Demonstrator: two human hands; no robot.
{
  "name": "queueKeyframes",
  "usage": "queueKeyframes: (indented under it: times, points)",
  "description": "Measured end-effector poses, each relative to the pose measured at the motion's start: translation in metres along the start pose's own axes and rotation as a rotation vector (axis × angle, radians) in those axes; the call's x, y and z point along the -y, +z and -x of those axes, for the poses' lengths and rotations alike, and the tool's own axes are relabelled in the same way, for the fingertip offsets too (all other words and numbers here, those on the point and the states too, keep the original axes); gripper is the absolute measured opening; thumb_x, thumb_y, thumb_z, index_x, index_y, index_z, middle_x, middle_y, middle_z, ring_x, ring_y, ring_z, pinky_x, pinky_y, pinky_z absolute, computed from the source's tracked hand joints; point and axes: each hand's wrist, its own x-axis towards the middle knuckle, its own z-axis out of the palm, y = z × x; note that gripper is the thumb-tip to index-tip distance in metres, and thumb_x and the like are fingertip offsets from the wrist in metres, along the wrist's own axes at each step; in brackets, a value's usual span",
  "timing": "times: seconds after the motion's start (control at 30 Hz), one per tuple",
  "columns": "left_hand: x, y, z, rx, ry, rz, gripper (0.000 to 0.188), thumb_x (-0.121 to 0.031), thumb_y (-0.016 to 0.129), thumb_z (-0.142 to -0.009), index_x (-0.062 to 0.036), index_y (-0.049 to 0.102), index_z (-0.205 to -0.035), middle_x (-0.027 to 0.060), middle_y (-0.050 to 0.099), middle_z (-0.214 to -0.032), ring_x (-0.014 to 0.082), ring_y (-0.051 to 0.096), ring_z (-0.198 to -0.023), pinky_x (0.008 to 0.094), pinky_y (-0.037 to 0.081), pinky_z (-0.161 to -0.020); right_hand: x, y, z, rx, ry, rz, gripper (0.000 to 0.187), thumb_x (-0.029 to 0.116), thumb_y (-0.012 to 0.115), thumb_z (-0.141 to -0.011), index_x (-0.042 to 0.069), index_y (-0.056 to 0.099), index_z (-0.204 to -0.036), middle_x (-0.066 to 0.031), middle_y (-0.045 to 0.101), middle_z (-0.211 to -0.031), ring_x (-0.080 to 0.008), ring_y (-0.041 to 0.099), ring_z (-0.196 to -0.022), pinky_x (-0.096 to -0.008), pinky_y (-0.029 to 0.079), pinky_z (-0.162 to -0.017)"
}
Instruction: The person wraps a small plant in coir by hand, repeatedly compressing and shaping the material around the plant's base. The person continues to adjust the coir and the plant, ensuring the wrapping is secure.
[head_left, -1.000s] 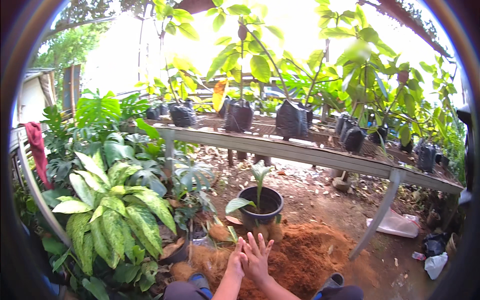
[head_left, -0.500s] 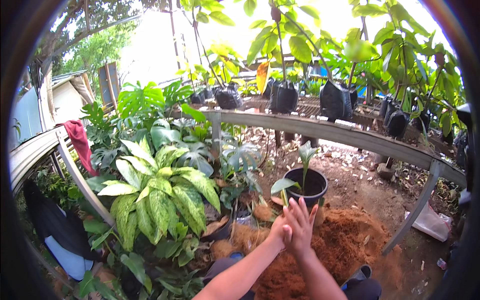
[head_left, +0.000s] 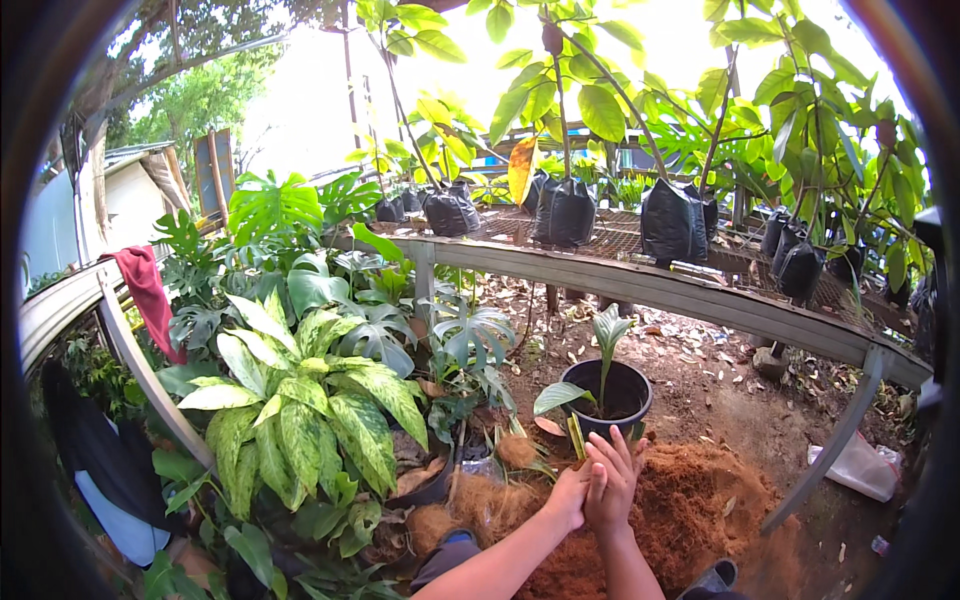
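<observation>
My left hand (head_left: 568, 494) is closed, with a short yellow-green plant stem (head_left: 576, 438) standing up out of its fingers; its lower part is hidden. My right hand (head_left: 612, 482) is pressed against the left, its fingers stretched out and slightly apart, with no object visible in it. Just beyond both hands stands a round black pot (head_left: 640, 405) holding a young plant (head_left: 606, 350) with a few broad leaves. Beneath and to the right of my hands lies a heap of loose reddish-brown growing medium (head_left: 690, 490).
A large variegated plant (head_left: 310, 390) fills the left side. Tan fibre clumps (head_left: 490, 505) lie beside the heap. Beyond the pot, a mesh bench (head_left: 640, 280) carries saplings in black bags (head_left: 672, 222). A red cloth (head_left: 150, 295) hangs at left; a whitish plastic bag (head_left: 858, 468) lies at right.
Both hands have moved slightly lower and to the right in the picture, the stem with them. The view has also shifted, so the pot and the heap sit a little lower.
</observation>
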Motion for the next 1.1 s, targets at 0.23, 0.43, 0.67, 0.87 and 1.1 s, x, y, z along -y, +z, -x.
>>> queueKeyframes:
  times: [0.23, 0.43, 0.67, 0.87, 1.1]
  points:
    - [0.005, -0.022, -0.015, 0.020, -0.032, 0.059, 0.060, -0.059, 0.055, -0.102, -0.0072, 0.060, -0.131, 0.0073, 0.067, -0.117, 0.0191, 0.067, -0.105, 0.0337, 0.057, -0.088, 0.015, -0.002, 0.001, 0.172, -0.183, -0.100, 0.037, 0.028, 0.057, -0.097, 0.002, 0.074, -0.118, -0.0124, 0.070, -0.130, -0.0325, 0.058, -0.134, -0.0522, 0.026, -0.124]
    - [0.013, -0.034, -0.013, 0.062, -0.032, 0.088, 0.069, -0.065, 0.051, -0.100, -0.0053, 0.060, -0.132, 0.0073, 0.067, -0.120, 0.0193, 0.066, -0.107, 0.0324, 0.057, -0.089, 0.023, -0.009, 0.015, 0.145, -0.199, -0.024, 0.039, 0.024, 0.049, -0.101, 0.001, 0.073, -0.120, -0.0129, 0.070, -0.129, -0.0312, 0.059, -0.133, -0.0524, 0.023, -0.125]
    - [0.024, -0.050, -0.002, 0.134, -0.050, 0.123, 0.079, -0.073, 0.046, -0.099, -0.0031, 0.061, -0.133, 0.0073, 0.067, -0.125, 0.0196, 0.066, -0.110, 0.0308, 0.056, -0.090, 0.030, -0.018, 0.040, 0.089, -0.150, 0.052, 0.035, 0.020, 0.055, -0.099, -0.001, 0.072, -0.121, -0.0145, 0.071, -0.127, -0.0304, 0.063, -0.127, -0.0512, 0.024, -0.125]
    - [0.026, -0.025, 0.024, 0.080, -0.071, 0.055, 0.074, -0.069, 0.047, -0.101, -0.0041, 0.062, -0.132, 0.0088, 0.067, -0.125, 0.0202, 0.066, -0.107, 0.0312, 0.056, -0.088, 0.027, -0.011, 0.060, 0.037, 0.026, -0.014, 0.030, 0.007, 0.062, -0.095, -0.002, 0.072, -0.122, -0.0192, 0.070, -0.126, -0.0334, 0.069, -0.116, -0.0425, 0.053, -0.101]
    - [0.009, -0.003, 0.049, 0.016, -0.083, 0.091, 0.068, -0.069, 0.038, -0.103, -0.0123, 0.057, -0.135, 0.0077, 0.066, -0.127, 0.0228, 0.064, -0.115, 0.0393, 0.051, -0.104, 0.018, -0.005, 0.057, -0.022, 0.163, -0.097, 0.031, 0.002, 0.060, -0.095, -0.006, 0.070, -0.123, -0.0240, 0.069, -0.125, -0.0372, 0.068, -0.116, -0.0413, 0.053, -0.102]
